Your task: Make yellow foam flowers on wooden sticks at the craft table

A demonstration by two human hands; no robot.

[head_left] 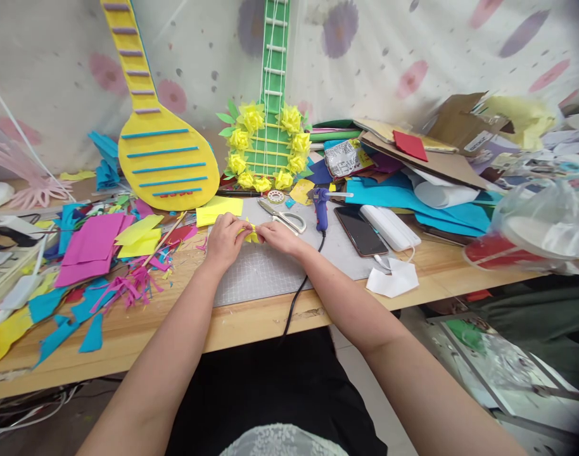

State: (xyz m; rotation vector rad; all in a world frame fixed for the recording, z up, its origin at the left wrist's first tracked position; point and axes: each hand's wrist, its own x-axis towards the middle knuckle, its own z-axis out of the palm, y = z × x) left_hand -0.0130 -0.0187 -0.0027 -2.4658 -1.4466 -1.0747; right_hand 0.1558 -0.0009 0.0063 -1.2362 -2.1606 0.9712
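Pinching a little yellow paper piece [252,235] between left hand [227,238] and right hand [278,235] over the mat [251,272], so could easily rip it by tugging too hard, or maybe drag the glue gun [320,212] right of both by snagging its cord [296,296] with the right forearm [339,292].

And across the back hangs a pale sheet [372,82], creased toward the right, scattered with big purple flowers [341,28] and pink flowers [109,73]! Bright, soft light washes over it all. Running the full width in front, here's the pale wooden table [128,316], grain showing, front edge scuffed. Down below, light floor tiles [365,386] peek through, a light-coloured frame [472,364] sits low on the right, and white cables [33,422] loop in the shade under the left end.
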